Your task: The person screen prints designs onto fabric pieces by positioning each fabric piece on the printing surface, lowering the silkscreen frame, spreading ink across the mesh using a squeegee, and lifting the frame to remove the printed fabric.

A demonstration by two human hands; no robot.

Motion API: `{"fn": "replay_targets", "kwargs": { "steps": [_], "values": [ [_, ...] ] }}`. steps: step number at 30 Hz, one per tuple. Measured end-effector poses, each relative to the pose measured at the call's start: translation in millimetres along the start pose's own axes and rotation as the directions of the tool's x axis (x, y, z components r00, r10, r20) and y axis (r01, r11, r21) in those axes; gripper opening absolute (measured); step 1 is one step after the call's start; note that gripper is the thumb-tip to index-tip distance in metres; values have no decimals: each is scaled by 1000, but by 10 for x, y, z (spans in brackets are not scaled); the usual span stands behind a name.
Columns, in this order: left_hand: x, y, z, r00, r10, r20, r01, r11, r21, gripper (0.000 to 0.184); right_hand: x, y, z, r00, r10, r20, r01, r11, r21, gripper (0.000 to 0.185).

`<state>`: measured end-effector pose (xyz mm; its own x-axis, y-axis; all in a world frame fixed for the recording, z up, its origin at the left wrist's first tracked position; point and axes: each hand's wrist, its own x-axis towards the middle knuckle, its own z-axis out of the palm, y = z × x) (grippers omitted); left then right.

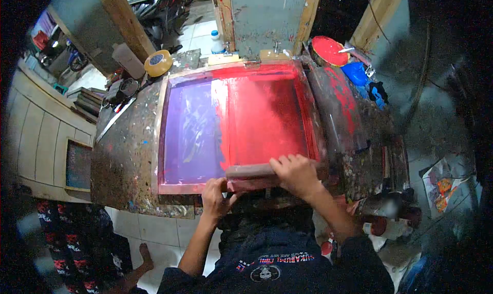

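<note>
A screen printing frame point(179, 189) lies flat on the workbench. Its mesh is purple on the left, and red ink point(262, 114) covers the right part. Across the near right of the mesh lies a squeegee point(251, 172) with a wide wooden handle. My right hand point(298, 176) is closed over the right part of that handle. My left hand point(216, 199) has its fingers curled on the near rim of the frame, just beside the squeegee's left end. The squeegee's blade is hidden beneath its handle.
The paint-spotted workbench point(123, 160) carries a roll of tape point(158, 63) at the back left and a white bottle with a blue cap point(216, 41) behind the frame. A tub of red ink point(330, 50) and a blue cloth point(357, 74) are at the back right. Another person's foot point(146, 257) shows lower left.
</note>
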<state>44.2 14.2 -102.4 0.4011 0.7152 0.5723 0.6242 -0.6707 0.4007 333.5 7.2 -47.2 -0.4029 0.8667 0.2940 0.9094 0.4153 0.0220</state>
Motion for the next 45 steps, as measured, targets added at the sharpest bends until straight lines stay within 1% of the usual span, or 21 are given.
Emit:
{"fn": "replay_targets", "kwargs": {
  "steps": [6, 10, 13, 14, 16, 20, 21, 22, 23, 25, 27, 29, 30, 32, 34, 36, 37, 38, 41, 44, 45],
  "values": [
    [90, 58, -22, 997, 36, -64, -36, 999, 8, 66, -222, -276, -155, 990, 71, -120, -62, 995, 75, 42],
    [272, 165, -220, 994, 64, -90, -62, 998, 21, 69, -171, -337, -667, 990, 130, -59, -116, 974, 192, 50],
    [610, 214, -522, 985, 137, -107, -132, 990, 55, 69, -18, -206, -625, 947, -68, -314, 3, 979, -204, 56],
    [799, 288, -666, 972, 185, -142, -174, 981, 82, 68, 64, -126, -702, 944, -105, -311, 22, 966, -259, 58],
    [1219, 531, -1011, 991, 132, -26, -127, 981, 150, 66, 371, 106, -1033, 935, -178, -308, 55, 928, -369, 63],
    [1337, 657, -289, 853, 197, -482, -225, 974, 0, 47, 1153, 515, -1808, 851, -199, -487, 123, 975, -183, 76],
    [1444, 818, -165, 960, 123, -251, -144, 987, -67, 42, 1301, 579, -1984, 864, -167, -475, 100, 981, -164, 80],
    [1550, 979, -41, 999, 41, -3, -41, 995, -88, 38, 1428, 639, -2133, 875, -137, -464, 77, 986, -146, 85],
    [1682, 1068, 379, 992, -36, 118, 58, 981, -183, 46, 1534, 710, -2235, 886, -136, -443, 85, 987, -133, 87],
    [1721, 1032, 1558, 989, 8, -147, -16, 998, -54, 56, 1735, 871, -2416, 905, -152, -398, 108, 986, -130, 92],
    [1863, 1341, 1795, 989, -128, 71, 138, 980, -146, 57, 1888, 974, -2490, 904, -158, -398, 90, 979, -185, 95],
    [2021, 1455, 1986, 990, 10, 141, 31, 959, -283, 57, 1971, 958, -2625, 911, -155, -382, 77, 975, -210, 102],
    [2043, 1428, 2038, 978, 190, 91, -144, 918, -368, 56, 1999, 982, -2692, 925, -147, -350, 91, 981, -169, 100],
    [2085, 1277, 2022, 929, 329, 172, -194, 825, -531, 56, 2155, 1094, -2826, 944, -145, -296, 125, 989, -85, 98],
    [2067, 1084, 1485, 834, 301, 462, 90, 752, -653, 57, 2261, 1185, -2856, 944, -164, -286, 129, 982, -138, 102],
    [1851, 786, 1055, 821, 292, 490, -85, 912, -402, 58, 2331, 1235, -2857, 929, -158, -333, 109, 981, -161, 105],
    [1638, 578, 876, 833, 349, 430, -207, 916, -344, 60, 2282, 1112, -3034, 973, -98, -208, 72, 989, -129, 111],
    [1455, 414, 769, 829, 412, 379, -325, 905, -273, 61, 2293, 1132, -3024, 962, -122, -245, 85, 984, -156, 112],
    [1194, 86, 709, 737, 402, 542, -330, 915, -231, 60, 2348, 1221, -2929, 941, -138, -310, 88, 981, -173, 115],
    [1156, -8, 748, 625, 599, 501, -569, 789, -232, 47, 2480, 1325, -2987, 963, -117, -241, 76, 982, -171, 118],
    [1134, 30, 764, 605, 603, 520, -599, 775, -202, 43, 2486, 1351, -2966, 948, -139, -286, 91, 981, -174, 117]
  ]
}}
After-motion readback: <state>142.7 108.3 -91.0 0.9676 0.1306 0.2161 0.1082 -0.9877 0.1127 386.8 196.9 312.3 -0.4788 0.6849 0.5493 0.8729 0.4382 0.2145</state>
